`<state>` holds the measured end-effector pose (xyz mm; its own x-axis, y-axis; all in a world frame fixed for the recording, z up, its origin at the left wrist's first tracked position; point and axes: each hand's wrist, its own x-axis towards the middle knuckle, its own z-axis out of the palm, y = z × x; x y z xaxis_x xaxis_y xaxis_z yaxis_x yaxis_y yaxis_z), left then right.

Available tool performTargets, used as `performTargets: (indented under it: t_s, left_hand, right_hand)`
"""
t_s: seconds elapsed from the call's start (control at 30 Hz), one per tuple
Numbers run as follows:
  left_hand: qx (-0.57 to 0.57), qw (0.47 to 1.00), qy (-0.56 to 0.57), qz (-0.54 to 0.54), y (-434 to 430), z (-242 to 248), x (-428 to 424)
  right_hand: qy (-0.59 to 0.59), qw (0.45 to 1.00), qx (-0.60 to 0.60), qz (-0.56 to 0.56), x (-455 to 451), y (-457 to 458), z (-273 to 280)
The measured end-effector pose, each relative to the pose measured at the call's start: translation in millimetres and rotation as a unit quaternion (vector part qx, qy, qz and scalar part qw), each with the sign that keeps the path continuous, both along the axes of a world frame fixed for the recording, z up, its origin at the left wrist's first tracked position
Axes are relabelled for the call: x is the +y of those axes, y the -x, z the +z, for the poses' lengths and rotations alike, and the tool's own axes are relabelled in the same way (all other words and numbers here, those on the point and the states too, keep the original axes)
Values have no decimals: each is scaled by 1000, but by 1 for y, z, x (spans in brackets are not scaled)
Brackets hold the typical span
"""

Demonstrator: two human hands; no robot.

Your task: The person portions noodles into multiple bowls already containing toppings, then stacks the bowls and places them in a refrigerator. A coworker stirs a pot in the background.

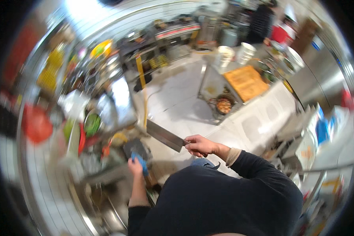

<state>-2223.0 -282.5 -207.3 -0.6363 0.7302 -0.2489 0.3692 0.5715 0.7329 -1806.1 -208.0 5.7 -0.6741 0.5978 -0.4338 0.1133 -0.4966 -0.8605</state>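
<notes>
In my right hand [201, 146] is a cleaver [165, 136], gripped by its handle. Its broad metal blade points left and away from me, above the tiled floor. My left hand [135, 166] is closed around a blue cloth [141, 163], low at my left side by the edge of a cluttered counter. Just beyond the cloth is a dark, blurred object [136, 148] that I cannot identify.
A wooden cutting board [246, 82] lies on a work table ahead right, with a pot of food [224, 105] on the shelf beneath. White buckets [247, 53] stand behind it. Left are a red plastic bag [37, 124] and a metal sink [109, 211]. Two people [258, 25] are at the back right.
</notes>
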Motion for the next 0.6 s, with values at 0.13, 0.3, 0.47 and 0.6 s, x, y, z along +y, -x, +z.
performTargets:
  t_s: [0.13, 0.3, 0.47, 0.6]
  left_hand:
    - [-130, 988, -67, 58, 29, -15, 88]
    - [32, 993, -21, 112, 126, 61, 222]
    - [198, 921, 160, 296, 65, 84, 261]
    - [357, 930, 41, 79, -100, 13, 241]
  right_hand:
    - [-102, 942, -225, -226, 1, -109, -44]
    - [-201, 781, -395, -440, -1, -232, -82]
    - [-201, 682, -483, -511, 18, -312, -86]
    - [-211, 610, -568, -511, 51, -346, -95]
